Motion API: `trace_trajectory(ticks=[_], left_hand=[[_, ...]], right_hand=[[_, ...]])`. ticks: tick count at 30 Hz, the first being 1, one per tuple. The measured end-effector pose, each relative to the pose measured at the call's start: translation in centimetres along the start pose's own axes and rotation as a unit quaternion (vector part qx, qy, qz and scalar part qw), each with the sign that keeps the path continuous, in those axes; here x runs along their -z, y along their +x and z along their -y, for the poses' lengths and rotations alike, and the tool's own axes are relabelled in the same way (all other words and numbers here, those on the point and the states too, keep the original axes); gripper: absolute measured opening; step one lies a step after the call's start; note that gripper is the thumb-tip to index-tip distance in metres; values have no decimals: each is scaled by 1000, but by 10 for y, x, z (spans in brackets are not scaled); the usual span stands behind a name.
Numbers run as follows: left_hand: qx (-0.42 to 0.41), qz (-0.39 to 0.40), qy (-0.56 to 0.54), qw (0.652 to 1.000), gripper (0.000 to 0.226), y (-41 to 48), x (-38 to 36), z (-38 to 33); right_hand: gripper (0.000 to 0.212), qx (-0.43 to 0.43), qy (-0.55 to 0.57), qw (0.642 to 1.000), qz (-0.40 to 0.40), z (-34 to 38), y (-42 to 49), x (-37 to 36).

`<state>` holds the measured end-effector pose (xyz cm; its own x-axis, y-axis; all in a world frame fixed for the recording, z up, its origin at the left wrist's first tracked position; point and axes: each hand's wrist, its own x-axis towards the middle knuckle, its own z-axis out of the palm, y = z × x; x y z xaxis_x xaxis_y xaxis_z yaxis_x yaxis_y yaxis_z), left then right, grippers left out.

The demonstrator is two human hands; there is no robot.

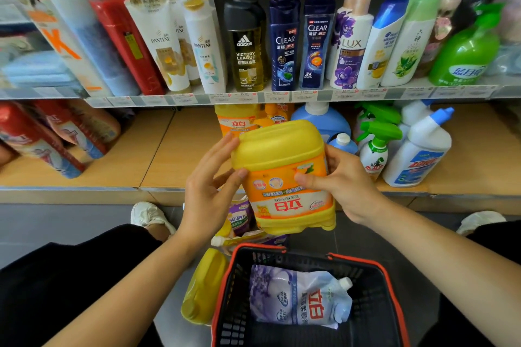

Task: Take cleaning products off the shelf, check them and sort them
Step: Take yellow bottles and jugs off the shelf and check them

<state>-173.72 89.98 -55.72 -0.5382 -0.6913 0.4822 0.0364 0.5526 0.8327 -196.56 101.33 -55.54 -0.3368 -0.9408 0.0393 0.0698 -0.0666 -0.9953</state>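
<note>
From the head view, I have the yellow detergent jug (282,155) up in front of me with both grips on it. It is turned upside down, so the label's big red characters read inverted and the flat base points up at the shelves. My left grip (208,186) clasps the jug's left edge, thumb laid on the front of the label and fingers reaching up along the side. My right grip (344,180) grasps the other side, thumb pressed across the label and fingers wrapped round the back.

The jug hangs in the air in front of the wooden lower shelf (174,149), above the red-rimmed black basket (352,258) on the floor between my feet. In the basket lies a lavender refill pouch (298,298), spout to the right. A yellow bottle (203,287) lies on the floor, touching the basket's left side, and a purple pouch (239,217) shows just beneath the jug.

On the lower shelf behind the jug stand more orange-yellow jugs (236,121), a blue bottle (324,121), green spray bottles (375,146) and a white angled-neck bottle (417,155). The upper shelf (253,97) carries a row of shampoos and body washes — price tags line its edge.
</note>
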Motion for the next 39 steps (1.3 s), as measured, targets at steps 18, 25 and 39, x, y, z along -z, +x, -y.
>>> trace_trajectory(ticks=[18,25,39], left_hand=[[342,111,-178,916,64,-3,-19,37],[264,82,-140,951,38,19,-39,26],[239,272,40,931,18,20,-109,71]], right_hand=[[77,-30,128,988,-82,-5,13,30],[70,-173,83,979,-64,-52,-2,78],[31,-275,-420,845,186,-160,-67,85]])
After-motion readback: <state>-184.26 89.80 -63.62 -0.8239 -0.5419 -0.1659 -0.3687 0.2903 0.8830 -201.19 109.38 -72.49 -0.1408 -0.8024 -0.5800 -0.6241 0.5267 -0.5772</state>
